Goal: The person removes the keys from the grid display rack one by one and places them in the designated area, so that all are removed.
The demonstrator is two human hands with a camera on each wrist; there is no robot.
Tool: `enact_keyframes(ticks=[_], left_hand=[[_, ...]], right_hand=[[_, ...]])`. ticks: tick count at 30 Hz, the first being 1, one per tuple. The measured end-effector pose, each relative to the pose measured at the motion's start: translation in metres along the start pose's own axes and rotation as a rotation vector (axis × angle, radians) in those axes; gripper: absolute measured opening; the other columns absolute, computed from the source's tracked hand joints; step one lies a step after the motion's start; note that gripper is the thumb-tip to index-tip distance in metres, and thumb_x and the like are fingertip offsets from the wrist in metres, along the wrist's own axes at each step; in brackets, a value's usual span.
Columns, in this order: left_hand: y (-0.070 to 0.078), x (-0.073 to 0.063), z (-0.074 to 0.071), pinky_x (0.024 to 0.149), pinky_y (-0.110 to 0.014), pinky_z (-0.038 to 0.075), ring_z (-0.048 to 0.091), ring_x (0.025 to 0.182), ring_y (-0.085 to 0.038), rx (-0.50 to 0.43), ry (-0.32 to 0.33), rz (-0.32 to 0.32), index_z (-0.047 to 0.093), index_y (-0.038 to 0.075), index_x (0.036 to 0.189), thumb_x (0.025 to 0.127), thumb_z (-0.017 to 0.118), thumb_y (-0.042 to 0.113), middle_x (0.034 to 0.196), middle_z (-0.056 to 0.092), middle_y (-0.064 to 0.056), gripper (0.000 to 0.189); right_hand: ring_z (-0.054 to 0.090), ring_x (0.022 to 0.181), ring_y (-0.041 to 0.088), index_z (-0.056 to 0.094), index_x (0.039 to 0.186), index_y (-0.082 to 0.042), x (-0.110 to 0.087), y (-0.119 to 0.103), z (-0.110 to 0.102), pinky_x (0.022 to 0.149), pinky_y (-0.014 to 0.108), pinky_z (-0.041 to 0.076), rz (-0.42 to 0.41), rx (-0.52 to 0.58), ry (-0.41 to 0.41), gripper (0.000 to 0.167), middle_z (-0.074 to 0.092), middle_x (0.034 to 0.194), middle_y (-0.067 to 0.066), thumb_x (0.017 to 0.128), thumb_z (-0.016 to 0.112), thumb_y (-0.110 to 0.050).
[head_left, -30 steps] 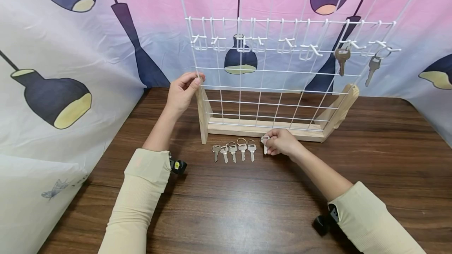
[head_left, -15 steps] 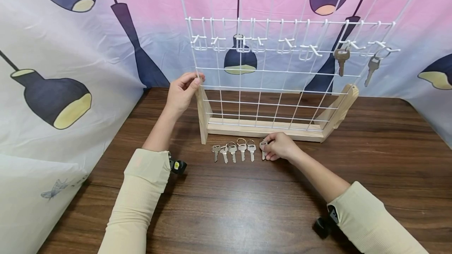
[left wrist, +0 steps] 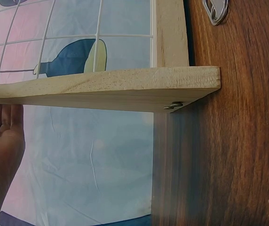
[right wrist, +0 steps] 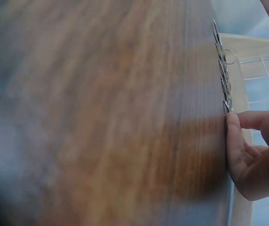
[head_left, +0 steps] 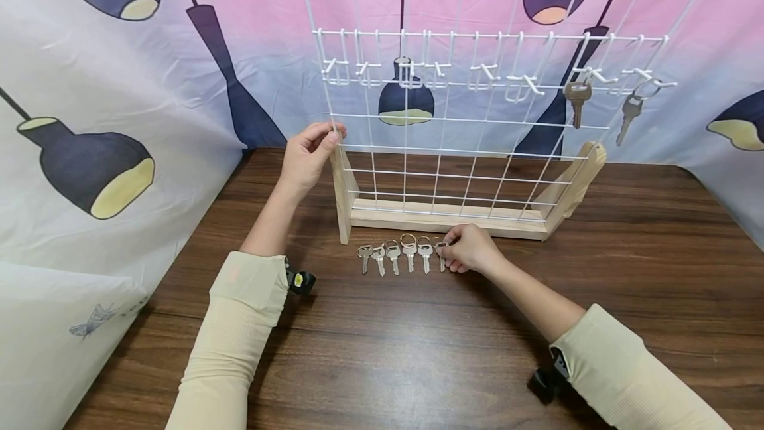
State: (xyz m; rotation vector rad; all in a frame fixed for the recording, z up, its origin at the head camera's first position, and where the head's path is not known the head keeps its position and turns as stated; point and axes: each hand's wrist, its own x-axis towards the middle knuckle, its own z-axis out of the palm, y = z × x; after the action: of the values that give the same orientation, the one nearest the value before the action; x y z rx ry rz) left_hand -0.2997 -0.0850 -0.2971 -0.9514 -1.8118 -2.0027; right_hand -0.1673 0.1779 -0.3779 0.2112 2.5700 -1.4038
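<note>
My left hand [head_left: 307, 156] grips the left side of a white wire grid rack [head_left: 453, 118], near the top of its wooden side support [head_left: 343, 198]. In the left wrist view, its fingers [left wrist: 5, 115] are partly hidden behind that support. On the table, my right hand [head_left: 471, 249] pinches a silver key [head_left: 442, 256] between thumb and fingers. The pinched key lies at the right end of a row of several keys [head_left: 408, 249], close beside its neighbour. The right wrist view shows the hand [right wrist: 257, 155] low against the tabletop; there the pinched key is mostly hidden.
White hooks [head_left: 438, 71] line the upper grid. A brownish key [head_left: 577, 101] and a silver key [head_left: 631, 115] hang from the rightmost ones. The rack's wooden base [head_left: 447, 217] stands behind the row on a dark wooden table [head_left: 382, 344]. A printed cloth [head_left: 268, 12] hangs behind.
My right hand has slid left along the table with the key, bringing it beside the row. My left hand stays on the rack.
</note>
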Motion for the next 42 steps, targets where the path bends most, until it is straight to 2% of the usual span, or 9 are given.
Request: enact_keyframes(ticks=[12, 16, 19, 24, 29, 31, 37, 39, 42], left_hand=[[0.000, -0.002, 0.001, 0.078, -0.020, 0.045, 0.059, 0.089, -0.010, 0.013, -0.001, -0.004, 0.058, -0.018, 0.105, 0.089, 0.054, -0.007, 0.092, 0.063, 0.003, 0.020], [0.001, -0.005, -0.001, 0.078, -0.020, 0.045, 0.059, 0.090, -0.009, 0.029, -0.011, -0.050, 0.059, -0.017, 0.106, 0.089, 0.054, -0.007, 0.094, 0.063, 0.002, 0.020], [0.001, -0.007, -0.003, 0.079, -0.019, 0.045, 0.059, 0.091, -0.009, 0.031, -0.013, -0.075, 0.061, -0.014, 0.106, 0.090, 0.053, -0.007, 0.095, 0.063, -0.003, 0.019], [0.002, -0.004, -0.002, 0.078, -0.020, 0.045, 0.059, 0.091, -0.010, 0.010, -0.007, -0.060, 0.062, -0.013, 0.105, 0.090, 0.053, -0.006, 0.096, 0.062, -0.005, 0.018], [0.003, -0.001, 0.000, 0.077, -0.020, 0.045, 0.059, 0.090, -0.010, 0.006, -0.007, -0.043, 0.062, -0.013, 0.105, 0.090, 0.054, -0.006, 0.095, 0.062, -0.002, 0.018], [0.002, -0.001, 0.000, 0.077, -0.020, 0.046, 0.059, 0.090, -0.010, 0.013, -0.008, -0.037, 0.062, -0.013, 0.105, 0.089, 0.055, -0.005, 0.095, 0.063, -0.001, 0.018], [0.003, -0.003, -0.002, 0.078, -0.020, 0.046, 0.059, 0.090, -0.010, 0.031, -0.015, -0.037, 0.058, -0.017, 0.107, 0.090, 0.055, -0.004, 0.095, 0.063, 0.000, 0.021], [0.004, -0.003, -0.002, 0.078, -0.020, 0.045, 0.059, 0.090, -0.010, 0.030, -0.016, -0.039, 0.058, -0.018, 0.106, 0.090, 0.054, -0.005, 0.095, 0.063, -0.001, 0.021], [0.004, -0.002, -0.002, 0.077, -0.019, 0.045, 0.059, 0.089, -0.010, 0.025, -0.017, -0.036, 0.058, -0.018, 0.105, 0.090, 0.053, -0.006, 0.094, 0.063, -0.002, 0.020]], right_hand=[[0.060, 0.047, 0.015, 0.057, 0.093, 0.007, -0.005, -0.002, 0.002, 0.046, 0.028, 0.051, 0.030, -0.003, 0.057, 0.023, 0.063, 0.058, 0.009, 0.080, 0.070, -0.006], [0.061, 0.048, 0.016, 0.060, 0.092, 0.005, -0.013, -0.006, -0.005, 0.047, 0.028, 0.051, -0.014, -0.092, 0.077, 0.021, 0.063, 0.058, 0.006, 0.081, 0.070, -0.010], [0.063, 0.052, 0.019, 0.062, 0.092, 0.001, -0.022, -0.014, -0.019, 0.047, 0.028, 0.049, -0.099, -0.175, 0.136, 0.018, 0.064, 0.060, 0.004, 0.082, 0.068, -0.013], [0.065, 0.059, 0.021, 0.065, 0.094, 0.000, -0.039, -0.039, -0.057, 0.050, 0.027, 0.048, -0.241, -0.211, 0.329, 0.019, 0.068, 0.070, 0.008, 0.086, 0.065, -0.017], [0.062, 0.055, 0.007, 0.067, 0.096, -0.001, -0.060, -0.060, -0.089, 0.050, 0.019, 0.045, -0.310, -0.184, 0.573, 0.022, 0.069, 0.076, 0.013, 0.087, 0.065, -0.022], [0.060, 0.054, 0.001, 0.068, 0.094, -0.003, -0.067, -0.065, -0.097, 0.049, 0.017, 0.042, -0.328, -0.173, 0.679, 0.022, 0.069, 0.073, 0.009, 0.087, 0.065, -0.024], [0.054, 0.053, -0.007, 0.070, 0.092, -0.001, -0.072, -0.074, -0.106, 0.054, 0.013, 0.039, -0.444, -0.018, 1.015, 0.020, 0.057, 0.062, -0.021, 0.084, 0.068, -0.020], [0.053, 0.055, -0.008, 0.070, 0.094, -0.002, -0.070, -0.076, -0.109, 0.055, 0.011, 0.040, -0.484, 0.020, 1.123, 0.021, 0.059, 0.067, -0.019, 0.082, 0.069, -0.019], [0.051, 0.057, -0.010, 0.069, 0.101, -0.008, -0.069, -0.081, -0.117, 0.059, 0.009, 0.040, -0.487, 0.020, 1.214, 0.023, 0.066, 0.081, -0.009, 0.081, 0.069, -0.021]])
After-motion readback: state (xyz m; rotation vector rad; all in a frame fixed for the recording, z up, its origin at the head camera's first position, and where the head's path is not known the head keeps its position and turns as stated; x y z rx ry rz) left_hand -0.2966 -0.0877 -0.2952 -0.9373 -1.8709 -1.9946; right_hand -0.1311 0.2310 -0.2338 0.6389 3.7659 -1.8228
